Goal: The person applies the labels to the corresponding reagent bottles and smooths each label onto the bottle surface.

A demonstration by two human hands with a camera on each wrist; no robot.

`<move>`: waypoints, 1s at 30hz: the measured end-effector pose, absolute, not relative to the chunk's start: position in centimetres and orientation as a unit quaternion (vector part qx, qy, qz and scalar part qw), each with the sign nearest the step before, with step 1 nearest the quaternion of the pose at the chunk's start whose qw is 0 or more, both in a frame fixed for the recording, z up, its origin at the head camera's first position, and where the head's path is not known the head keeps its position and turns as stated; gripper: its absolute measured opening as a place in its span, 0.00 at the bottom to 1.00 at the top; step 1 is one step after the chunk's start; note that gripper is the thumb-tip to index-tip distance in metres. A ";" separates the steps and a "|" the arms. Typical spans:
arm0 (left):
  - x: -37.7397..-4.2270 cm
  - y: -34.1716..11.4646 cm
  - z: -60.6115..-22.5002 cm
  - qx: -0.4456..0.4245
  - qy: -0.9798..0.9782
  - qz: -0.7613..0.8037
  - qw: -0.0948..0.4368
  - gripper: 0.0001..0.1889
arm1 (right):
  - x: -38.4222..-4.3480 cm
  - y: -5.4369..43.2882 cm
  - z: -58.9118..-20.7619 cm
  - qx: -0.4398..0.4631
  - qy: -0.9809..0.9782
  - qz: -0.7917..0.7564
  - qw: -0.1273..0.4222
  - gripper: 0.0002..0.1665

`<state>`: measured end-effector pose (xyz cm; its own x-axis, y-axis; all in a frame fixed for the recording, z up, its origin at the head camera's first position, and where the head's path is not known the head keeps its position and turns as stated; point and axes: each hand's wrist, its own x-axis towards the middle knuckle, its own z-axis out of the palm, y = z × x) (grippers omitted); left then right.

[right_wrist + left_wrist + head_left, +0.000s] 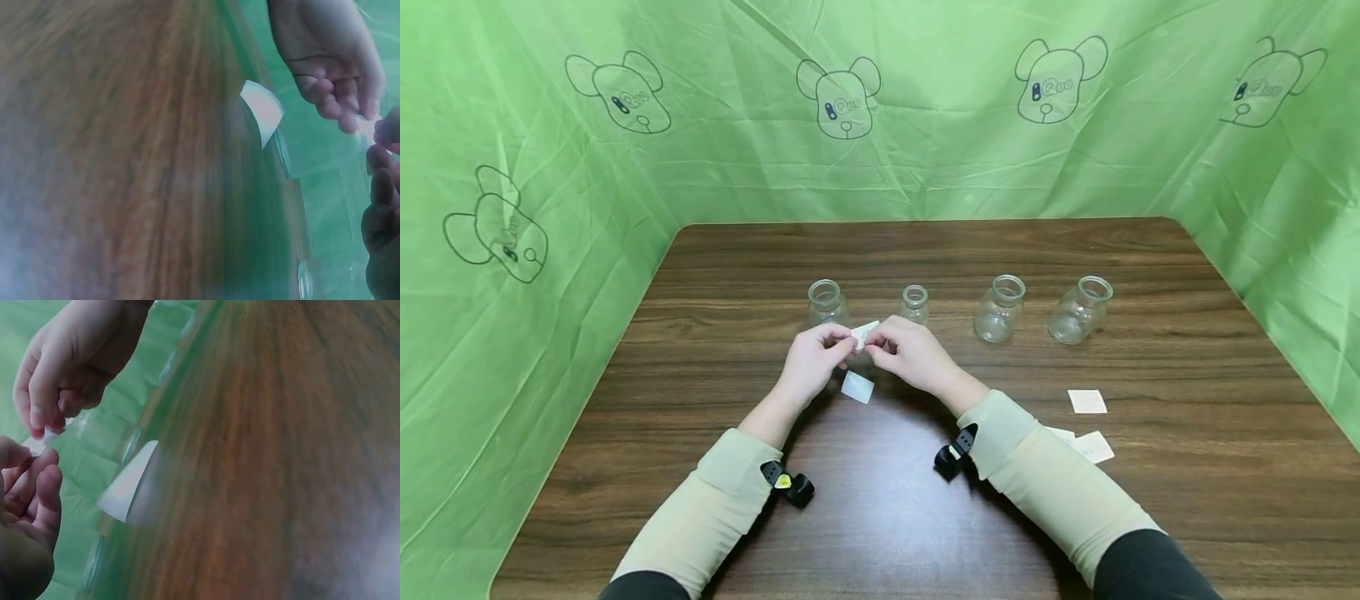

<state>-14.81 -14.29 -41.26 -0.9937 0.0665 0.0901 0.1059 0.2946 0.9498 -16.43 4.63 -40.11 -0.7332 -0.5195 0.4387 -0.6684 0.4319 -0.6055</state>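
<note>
In front of the jars, my left hand and right hand meet and pinch a small white paper piece between their fingertips. Faint marks show on it, too small to read. The left wrist view also has this paper between both hands' fingertips, partly covered by them. Just below the hands, a second white paper piece lies on the table; it looks curved in the left wrist view. Closest to the hands are a clear glass jar and a smaller glass jar, both lidless.
Two more lidless glass jars stand farther right on the brown wooden table. A white paper square lies at the right, with more paper pieces partly beneath the right sleeve. Green sheeting surrounds the table.
</note>
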 end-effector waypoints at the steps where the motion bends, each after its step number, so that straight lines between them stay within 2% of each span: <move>1: -14.8 -14.4 -41.3 -0.051 -0.803 -0.593 0.018 0.06 | -16.5 4.7 -40.2 0.345 -0.839 0.411 0.092 0.03; 11: -14.7 -15.9 -41.8 -0.044 -0.820 -0.569 0.027 0.06 | -17.3 4.2 -40.4 0.226 -0.850 0.476 0.016 0.06; 17: -14.6 -16.6 -41.9 -0.038 -0.839 -0.542 0.039 0.06 | -17.4 3.4 -40.1 0.235 -0.850 0.472 -0.018 0.05; 30: -14.7 -17.7 -42.1 -0.031 -0.864 -0.497 0.071 0.05 | -17.8 2.1 -41.0 0.254 -0.855 0.451 -0.024 0.03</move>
<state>-14.66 -17.72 -42.09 -0.9879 -0.0177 0.1539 0.1241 0.5046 0.8544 -17.77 2.14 -41.03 -0.8694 -0.4568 0.1884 -0.4133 0.4631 -0.7841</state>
